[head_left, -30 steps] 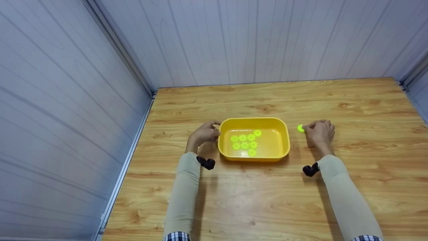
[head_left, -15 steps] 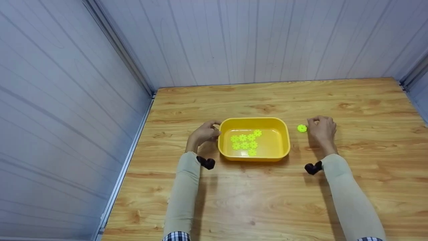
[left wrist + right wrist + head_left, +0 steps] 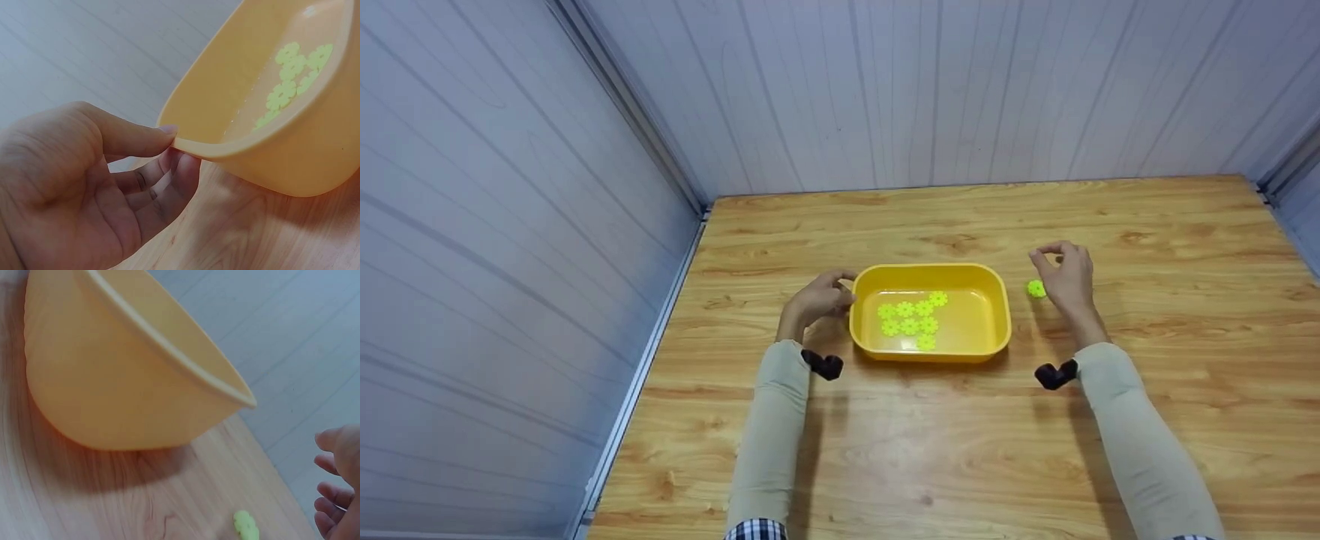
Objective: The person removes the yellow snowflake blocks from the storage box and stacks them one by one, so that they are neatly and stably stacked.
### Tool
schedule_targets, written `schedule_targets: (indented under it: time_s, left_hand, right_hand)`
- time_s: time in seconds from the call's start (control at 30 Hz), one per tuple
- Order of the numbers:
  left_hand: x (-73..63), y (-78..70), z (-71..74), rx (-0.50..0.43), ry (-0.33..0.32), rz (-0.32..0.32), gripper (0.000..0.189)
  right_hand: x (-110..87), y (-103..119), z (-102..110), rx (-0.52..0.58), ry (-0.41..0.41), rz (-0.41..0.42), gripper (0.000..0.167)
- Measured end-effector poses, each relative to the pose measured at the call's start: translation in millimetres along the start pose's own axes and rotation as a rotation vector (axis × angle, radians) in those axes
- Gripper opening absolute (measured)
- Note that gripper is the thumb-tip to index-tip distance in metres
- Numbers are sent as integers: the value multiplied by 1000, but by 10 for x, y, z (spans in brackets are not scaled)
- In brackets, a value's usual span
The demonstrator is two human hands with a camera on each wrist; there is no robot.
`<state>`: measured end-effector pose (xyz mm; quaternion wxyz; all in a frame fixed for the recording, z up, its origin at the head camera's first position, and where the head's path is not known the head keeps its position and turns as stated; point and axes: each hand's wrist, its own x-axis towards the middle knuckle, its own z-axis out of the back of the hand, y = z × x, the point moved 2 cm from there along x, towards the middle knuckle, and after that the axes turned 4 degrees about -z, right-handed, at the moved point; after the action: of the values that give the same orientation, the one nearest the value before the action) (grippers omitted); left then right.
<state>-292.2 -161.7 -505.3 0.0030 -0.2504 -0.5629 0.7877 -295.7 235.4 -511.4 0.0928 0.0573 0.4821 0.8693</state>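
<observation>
A yellow plastic basin stands on the wooden table, with several lime-yellow flower-shaped pieces lying flat on its floor toward the left. My left hand pinches the basin's left rim; in the left wrist view the thumb of that hand lies on top of the rim and fingers are below it. One more flower piece lies on the table to the right of the basin. Just over and beyond it hovers my right hand, thumb and fingers apart in the right wrist view, nothing between them.
Behind the wooden table rises a pale panelled wall. Another panelled wall runs along the left side. A black wrist-worn device sits on each sleeve.
My right hand has let go of the loose flower piece, drawn back to the right, then risen and moved up and left above it. The left hand and basin stay put.
</observation>
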Motion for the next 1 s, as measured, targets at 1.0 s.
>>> schedule_targets:
  time_s: [1.0]
  left_hand:
    - [-16, -7, -2, 7, 4, -2, 43]
  right_hand:
    - [-265, 494, -455, 66, 205, 221, 51]
